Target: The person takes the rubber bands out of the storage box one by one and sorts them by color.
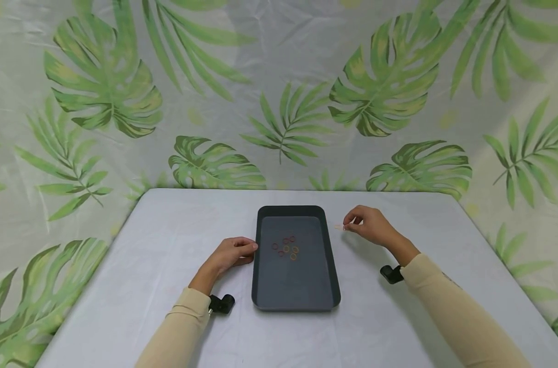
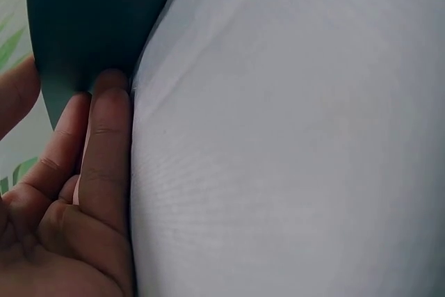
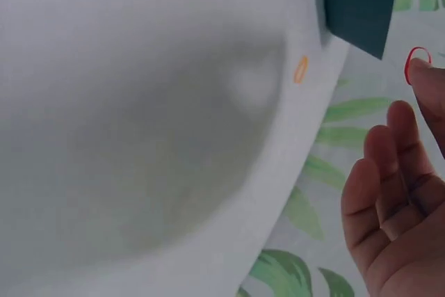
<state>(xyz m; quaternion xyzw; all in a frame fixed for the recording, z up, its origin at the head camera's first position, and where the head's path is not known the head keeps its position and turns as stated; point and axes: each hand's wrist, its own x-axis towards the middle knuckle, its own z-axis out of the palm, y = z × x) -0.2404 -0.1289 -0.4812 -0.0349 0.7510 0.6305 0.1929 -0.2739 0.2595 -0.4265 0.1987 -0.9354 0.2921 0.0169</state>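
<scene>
A dark grey tray lies on the table, with several small red and yellow rubber bands spread on its floor. My left hand is at the tray's left side; in the left wrist view its fairly straight fingers touch the outer wall, with the thumb up by the rim. To the right of the tray, my right hand pinches a red rubber band between thumb and forefinger, the other fingers loosely bent. An orange rubber band lies on the table between that hand and the tray.
A white cloth covers the table, whose far edge meets a leaf-patterned backdrop. Each wrist wears a small black camera, one by the left sleeve and one by the right.
</scene>
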